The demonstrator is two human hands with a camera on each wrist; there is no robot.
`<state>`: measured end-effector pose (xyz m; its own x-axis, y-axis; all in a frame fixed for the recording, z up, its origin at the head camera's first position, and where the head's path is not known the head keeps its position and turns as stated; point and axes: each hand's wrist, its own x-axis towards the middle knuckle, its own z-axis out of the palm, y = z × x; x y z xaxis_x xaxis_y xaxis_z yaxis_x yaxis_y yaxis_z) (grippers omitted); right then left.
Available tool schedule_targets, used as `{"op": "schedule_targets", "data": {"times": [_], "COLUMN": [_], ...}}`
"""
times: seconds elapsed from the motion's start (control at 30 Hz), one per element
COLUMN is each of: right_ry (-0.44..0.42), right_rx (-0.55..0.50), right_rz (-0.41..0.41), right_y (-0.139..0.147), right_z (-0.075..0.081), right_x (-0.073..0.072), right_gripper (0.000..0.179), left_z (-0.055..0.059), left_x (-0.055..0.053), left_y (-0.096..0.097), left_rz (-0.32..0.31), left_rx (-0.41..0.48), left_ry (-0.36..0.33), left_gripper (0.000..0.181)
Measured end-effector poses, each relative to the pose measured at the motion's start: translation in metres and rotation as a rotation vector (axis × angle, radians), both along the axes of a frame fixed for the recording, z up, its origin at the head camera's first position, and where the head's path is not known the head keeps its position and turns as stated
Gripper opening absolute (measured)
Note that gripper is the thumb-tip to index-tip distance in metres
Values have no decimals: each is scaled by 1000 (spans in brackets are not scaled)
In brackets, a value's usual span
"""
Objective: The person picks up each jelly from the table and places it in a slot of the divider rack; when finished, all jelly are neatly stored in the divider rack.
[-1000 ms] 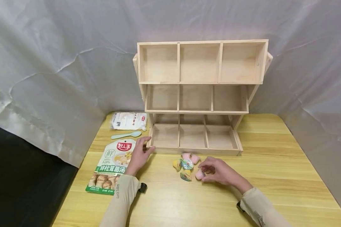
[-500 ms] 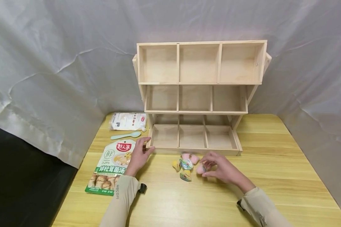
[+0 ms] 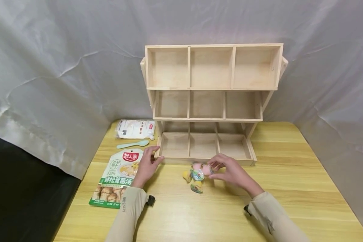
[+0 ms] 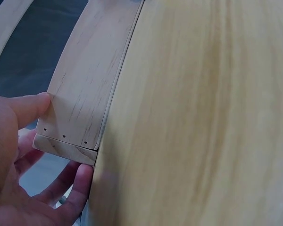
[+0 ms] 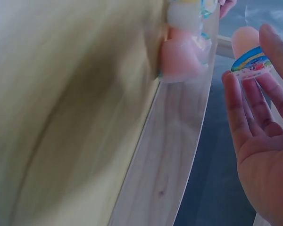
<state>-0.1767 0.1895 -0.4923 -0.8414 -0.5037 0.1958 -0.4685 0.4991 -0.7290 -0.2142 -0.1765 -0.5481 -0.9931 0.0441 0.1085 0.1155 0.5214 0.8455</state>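
Note:
My right hand [image 3: 228, 171] pinches a small pink jelly cup [image 5: 247, 52] with a printed lid between thumb and fingertips, in the right wrist view. In the head view this hand is just right of a cluster of jelly cups: pink ones [image 3: 196, 166], a pale one [image 3: 198, 175] lid up, and yellow ones [image 3: 196, 187]. They lie before the front edge of a tiered wooden storage box [image 3: 205, 160]. My left hand [image 3: 146, 167] holds that box's lowest tray by its front left corner. Thumb [image 4: 33, 107] and fingers span the corner in the left wrist view.
Left of the box lie a white packet [image 3: 136, 129], a pale green spoon [image 3: 133, 144] and a green-and-white mushroom soup pouch [image 3: 115, 179], partly behind the left forearm. The box has three stepped tiers of divided compartments. Grey cloth [image 3: 63, 84] hangs behind the wooden table [image 3: 290, 185].
My right hand has carried the pink jelly cup up and left from the table, closer to the cluster and the box. The left hand keeps its place at the box corner.

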Motion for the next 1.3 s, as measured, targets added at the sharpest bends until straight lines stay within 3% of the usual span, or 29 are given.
{"op": "schedule_targets", "data": {"times": [0.5, 0.67, 1.0, 1.3], "right_ry": [-19, -33, -40, -45], "right_rx": [-81, -117, -82, -2], "right_rz": [-87, -129, -169, -199], "right_y": [-55, -74, -101, -127], "right_z": [16, 13, 4, -5], "right_x": [-41, -54, -77, -100], "right_gripper": [46, 44, 46, 48], "left_z": [2, 1, -2, 2], "left_x": [1, 0, -1, -1], "left_y": [-1, -1, 0, 0], "left_rz": [0, -2, 1, -1], "left_rx": [-3, -6, -16, -19], "left_ry": [-28, -23, 9, -2], "left_gripper": [52, 52, 53, 54]}}
